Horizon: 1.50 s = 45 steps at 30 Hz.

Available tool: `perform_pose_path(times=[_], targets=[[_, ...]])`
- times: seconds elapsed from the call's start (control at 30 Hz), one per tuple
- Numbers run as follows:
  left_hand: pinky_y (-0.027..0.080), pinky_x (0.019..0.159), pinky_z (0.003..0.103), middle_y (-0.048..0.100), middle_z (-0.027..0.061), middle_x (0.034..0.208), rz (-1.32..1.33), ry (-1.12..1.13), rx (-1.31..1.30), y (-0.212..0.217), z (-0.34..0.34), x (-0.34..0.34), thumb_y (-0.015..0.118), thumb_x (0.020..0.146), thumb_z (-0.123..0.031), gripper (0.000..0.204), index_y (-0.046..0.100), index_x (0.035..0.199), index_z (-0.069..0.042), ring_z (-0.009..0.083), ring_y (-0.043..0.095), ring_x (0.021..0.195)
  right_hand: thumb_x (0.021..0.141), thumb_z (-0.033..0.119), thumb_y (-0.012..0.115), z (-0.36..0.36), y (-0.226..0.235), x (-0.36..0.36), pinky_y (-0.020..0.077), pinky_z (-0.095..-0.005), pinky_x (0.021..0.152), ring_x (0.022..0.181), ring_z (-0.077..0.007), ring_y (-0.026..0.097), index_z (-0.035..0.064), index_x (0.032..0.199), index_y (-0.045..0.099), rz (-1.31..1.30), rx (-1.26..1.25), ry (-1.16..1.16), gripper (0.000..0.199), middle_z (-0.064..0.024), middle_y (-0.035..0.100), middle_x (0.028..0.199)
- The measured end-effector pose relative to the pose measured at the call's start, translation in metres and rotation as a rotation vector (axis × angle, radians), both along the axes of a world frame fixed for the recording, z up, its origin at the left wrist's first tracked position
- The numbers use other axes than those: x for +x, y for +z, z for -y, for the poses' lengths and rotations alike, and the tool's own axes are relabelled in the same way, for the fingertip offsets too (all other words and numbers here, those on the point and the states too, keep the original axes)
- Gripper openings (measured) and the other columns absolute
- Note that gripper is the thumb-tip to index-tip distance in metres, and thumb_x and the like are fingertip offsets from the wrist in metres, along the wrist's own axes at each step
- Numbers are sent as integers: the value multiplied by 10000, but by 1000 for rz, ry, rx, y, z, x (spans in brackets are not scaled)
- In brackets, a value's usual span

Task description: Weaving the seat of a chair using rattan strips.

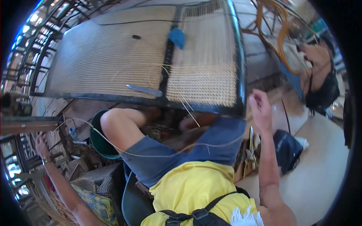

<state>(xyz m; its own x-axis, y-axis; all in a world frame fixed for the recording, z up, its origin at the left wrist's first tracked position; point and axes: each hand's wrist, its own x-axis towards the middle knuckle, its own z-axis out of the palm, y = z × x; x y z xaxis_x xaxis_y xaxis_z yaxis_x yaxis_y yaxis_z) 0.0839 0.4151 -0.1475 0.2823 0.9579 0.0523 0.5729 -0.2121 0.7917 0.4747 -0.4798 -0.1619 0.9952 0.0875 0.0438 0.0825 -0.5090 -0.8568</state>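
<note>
The biggest thing before me is the dark metal frame, tilted up ahead of my knees and filled with pale woven cane. Its wide left panel is woven solid; the narrower right panel is woven only across its lower part, with bare upright strands above. A blue scrap sits on the bar between the two panels, and a flat metal blade lies near the lower edge of the left panel.

Below the frame I see my own legs in blue shorts and my yellow shirt, with a green bucket beside my left knee. Another person sits at the far right, next to looped orange cane.

A thin cane strand runs in a long slack curve across my lap, from the left side up toward the right.

My right hand is raised just off the right corner of the frame, fingers curled together as if pinching the strand's end, though I cannot tell for certain that the strand is in them. My left hand is stretched well out to the left, fingers spread, close to dark rods there; whether it touches them I cannot tell.
</note>
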Motion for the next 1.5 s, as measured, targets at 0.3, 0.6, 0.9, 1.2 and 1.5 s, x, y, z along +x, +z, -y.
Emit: perform_pose_path(times=[0.3, 0.6, 0.9, 1.2, 1.5], targets=[[415, 567, 192, 667, -20, 918, -48, -48, -72, 84, 165, 43, 595, 998, -257, 204, 677, 1086, -92, 35, 542, 684, 832, 414, 708, -373, -47, 189, 419, -468, 1056, 1222, -371, 543, 65, 1379, 486, 398, -587, 406, 686, -225, 573, 1294], [511, 582, 251, 664, 14, 817, 1, -492, -423, 54, 216, 157, 650, 919, -107, 131, 652, 1021, -25, 92, 616, 698, 879, 277, 708, -343, -135, 305, 477, -473, 962, 1163, -393, 567, 60, 1357, 508, 452, -558, 371, 562, -249, 586, 1272], [566, 624, 366, 714, 108, 694, -119, -853, 48, 98, 323, 461, 611, 770, -172, 163, 756, 757, -99, 193, 709, 650, 908, 297, 734, -396, 104, 148, 507, -330, 892, 1013, -197, 614, 31, 1264, 554, -266, 1206, 430, 479, -96, 629, 1157], [527, 731, 345, 723, 80, 885, 127, -885, 744, 236, 353, 509, 640, 757, -87, 134, 733, 850, -114, 258, 677, 843, 921, 358, 713, -368, 268, 131, 519, -302, 854, 971, -161, 640, 18, 1273, 581, 291, 639, 722, 507, -45, 650, 1117], [549, 644, 351, 676, 149, 886, 938, -512, -188, 218, 347, 390, 538, 880, -66, 111, 634, 924, -32, 187, 681, 784, 872, 12, 582, -374, 203, 135, 486, -500, 771, 898, -450, 623, 36, 1128, 552, 1057, -253, 737, 259, -260, 621, 913]])
